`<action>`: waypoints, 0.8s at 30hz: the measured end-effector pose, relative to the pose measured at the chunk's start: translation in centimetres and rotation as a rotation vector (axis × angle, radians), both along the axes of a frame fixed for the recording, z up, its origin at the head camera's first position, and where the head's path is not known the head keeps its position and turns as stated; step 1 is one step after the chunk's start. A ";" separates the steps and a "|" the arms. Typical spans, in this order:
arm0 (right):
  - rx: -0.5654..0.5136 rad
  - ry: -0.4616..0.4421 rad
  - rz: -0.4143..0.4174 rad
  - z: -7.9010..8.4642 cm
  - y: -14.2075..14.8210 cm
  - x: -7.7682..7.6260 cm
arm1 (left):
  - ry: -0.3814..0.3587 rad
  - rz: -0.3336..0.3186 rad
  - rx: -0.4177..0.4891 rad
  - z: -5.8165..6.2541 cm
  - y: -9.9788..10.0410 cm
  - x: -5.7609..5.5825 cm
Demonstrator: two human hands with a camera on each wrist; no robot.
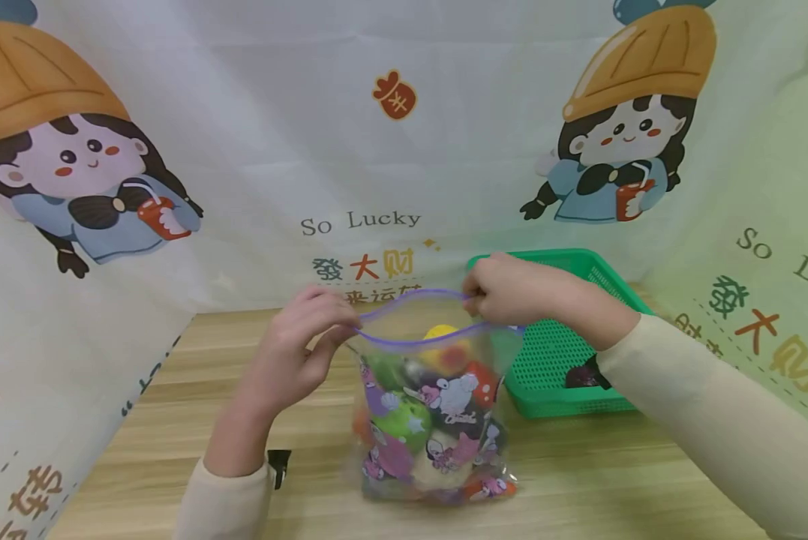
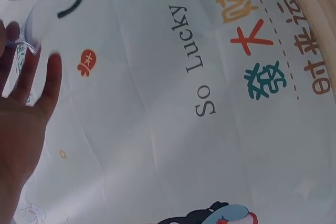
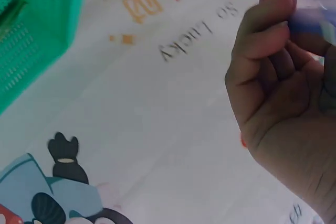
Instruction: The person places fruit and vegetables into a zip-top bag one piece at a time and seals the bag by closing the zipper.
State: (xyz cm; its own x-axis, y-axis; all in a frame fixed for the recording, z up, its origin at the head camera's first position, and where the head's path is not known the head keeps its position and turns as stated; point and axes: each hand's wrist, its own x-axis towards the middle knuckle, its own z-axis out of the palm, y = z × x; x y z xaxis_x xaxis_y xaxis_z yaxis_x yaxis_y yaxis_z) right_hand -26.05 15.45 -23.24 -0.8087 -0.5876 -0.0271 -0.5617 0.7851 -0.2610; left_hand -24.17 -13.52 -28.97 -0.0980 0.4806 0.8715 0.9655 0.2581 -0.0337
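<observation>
A clear zip bag (image 1: 437, 420) with printed cartoon figures and a purple zip edge stands upright on the wooden table, its mouth spread apart. Inside are several colourful rounded things that look like fruit and vegetables, among them a green one (image 1: 407, 420) and a yellow and red one (image 1: 447, 352). My left hand (image 1: 305, 341) pinches the left corner of the bag's rim between thumb and fingers. On the other side, my right hand (image 1: 505, 289) grips the rim at the back right with curled fingers. Part of the rim shows at the fingertips in the right wrist view.
Right behind the bag, a green plastic basket (image 1: 545, 360) stands partly under my right forearm. A dark purple thing (image 1: 582, 373) lies in it, half hidden by the sleeve. Printed white cloth (image 1: 275, 150) hangs as walls round the wooden table (image 1: 295, 495).
</observation>
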 end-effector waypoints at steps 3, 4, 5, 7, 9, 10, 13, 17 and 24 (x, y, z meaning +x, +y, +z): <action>-0.096 -0.002 -0.097 1.5 0.2 1.0 | 0.032 0.146 0.086 0.6 -0.6 0.2; -0.134 0.002 -0.136 1.9 0.2 1.4 | 0.032 0.204 0.118 0.7 -0.8 0.2; -0.166 0.016 -0.175 2.1 0.3 1.9 | 0.027 0.258 0.148 0.7 -1.1 0.1; -0.204 0.047 -0.223 2.2 0.1 2.8 | -0.007 0.359 0.169 0.3 -1.6 -0.4; -0.182 0.041 -0.234 1.7 -0.3 3.5 | -0.073 0.456 0.115 -0.4 -2.1 -1.0; -0.162 0.020 -0.229 1.4 -0.5 3.8 | -0.119 0.490 0.061 -0.6 -2.2 -1.2; -0.102 -0.077 -0.200 0.5 -1.1 4.0 | -0.311 0.536 -0.183 -1.3 -2.2 -1.3; -0.079 -0.143 -0.218 -0.1 -1.2 3.2 | -0.510 0.460 -0.417 -1.3 -1.8 -0.2; -0.150 -0.107 -0.188 -0.4 -1.1 0.8 | -0.516 0.225 -0.362 -0.3 -0.7 2.1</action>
State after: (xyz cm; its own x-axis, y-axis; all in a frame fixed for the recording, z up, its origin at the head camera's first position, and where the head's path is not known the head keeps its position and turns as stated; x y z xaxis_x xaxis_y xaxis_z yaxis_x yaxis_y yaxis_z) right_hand -25.23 14.35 -23.67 -0.9012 -0.4314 -0.0422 -0.3728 0.8211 -0.4322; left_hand -22.12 -14.21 -29.23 -0.5909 0.6532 0.4734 0.8052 0.5139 0.2959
